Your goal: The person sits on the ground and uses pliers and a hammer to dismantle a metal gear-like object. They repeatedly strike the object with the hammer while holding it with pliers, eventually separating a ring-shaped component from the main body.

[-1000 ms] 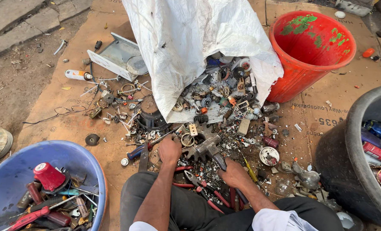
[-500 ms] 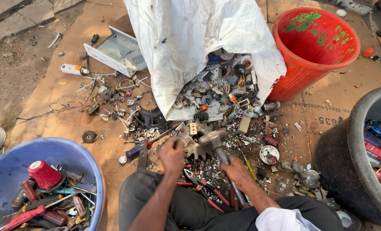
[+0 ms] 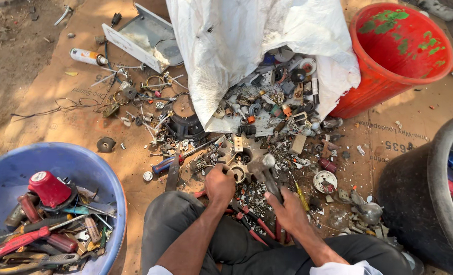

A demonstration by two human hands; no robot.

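Metal scrap (image 3: 234,170) is pinned by the closed left hand (image 3: 220,184); one hammer (image 3: 265,170) is gripped by the right hand (image 3: 289,213), between two tubs.

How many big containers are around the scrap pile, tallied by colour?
Blue basin: 1
Red bucket: 1
Black tub: 1
White sack: 1
Total: 4

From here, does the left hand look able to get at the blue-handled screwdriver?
Probably yes: the screwdriver lies uncovered on the cardboard just left of the left hand, though that hand is busy holding a scrap piece.
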